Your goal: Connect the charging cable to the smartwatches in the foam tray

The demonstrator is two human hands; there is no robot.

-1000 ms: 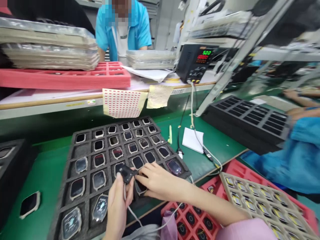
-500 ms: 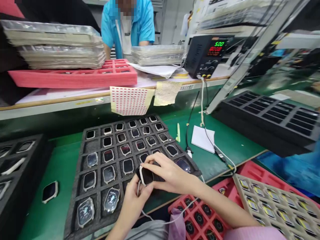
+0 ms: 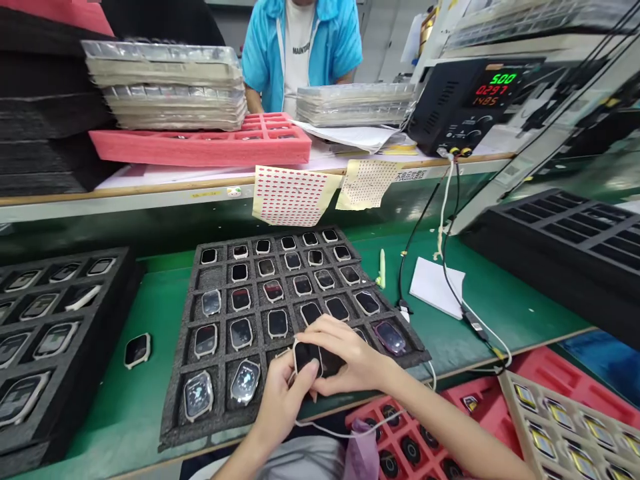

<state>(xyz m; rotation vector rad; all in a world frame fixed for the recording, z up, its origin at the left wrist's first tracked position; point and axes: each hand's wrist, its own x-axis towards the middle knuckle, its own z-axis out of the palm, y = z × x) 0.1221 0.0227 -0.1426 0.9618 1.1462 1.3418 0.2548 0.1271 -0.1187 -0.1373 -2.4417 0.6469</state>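
My left hand (image 3: 281,393) is closed on a smartwatch (image 3: 306,357), its thumb pressed on the dark screen. From the other side my right hand (image 3: 350,360) grips the watch's edge with fingers and thumb. A white cable (image 3: 325,433) runs close under my left hand; its end is hidden by my fingers, so I cannot tell whether it touches the watch. Beneath and behind my hands lies a dark grey foam tray (image 3: 207,277) with watches in most of its compartments. Two watches at its near left, including a lit one (image 3: 245,382), show bright dials.
A loose watch (image 3: 137,350) lies left of the tray, beside another black foam tray (image 3: 80,373). Red trays (image 3: 373,407) and a beige tray (image 3: 515,413) sit low right. On the shelf stands a power supply (image 3: 450,107) with lit digits. A person in blue (image 3: 340,47) stands behind.
The view has swung left, so things sit further right. My left thumb has moved onto the watch screen. The power supply's red digits went from zeros to 0.297.
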